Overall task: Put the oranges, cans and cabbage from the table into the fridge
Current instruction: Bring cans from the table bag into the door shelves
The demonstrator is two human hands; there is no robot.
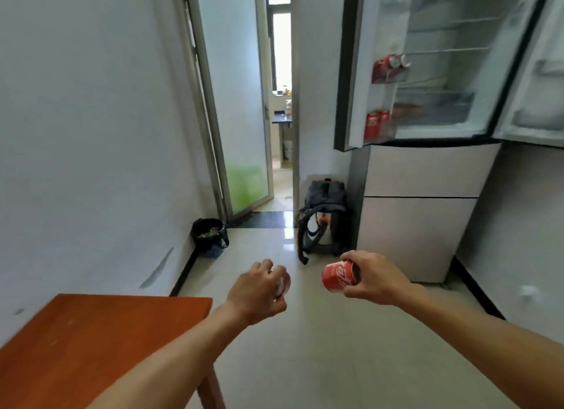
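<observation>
My right hand (377, 279) grips a red can (338, 276) held on its side above the floor. My left hand (259, 289) is closed around a second can (283, 283), mostly hidden by the fingers; only a red and white sliver shows. The fridge (427, 176) stands at the upper right with both upper doors open. Red cans stand in the left door's lower shelf (377, 126), and more lie in the shelf above (390, 68). The orange-brown table (91, 341) is at the lower left, its visible part bare. No oranges or cabbage are in view.
A grey and orange backpack (323, 219) leans beside the fridge's lower left. A black bin (210, 234) sits by the left wall. A frosted glass door (235, 103) stands open onto a back room. Pale tiled floor lies between the table and the fridge.
</observation>
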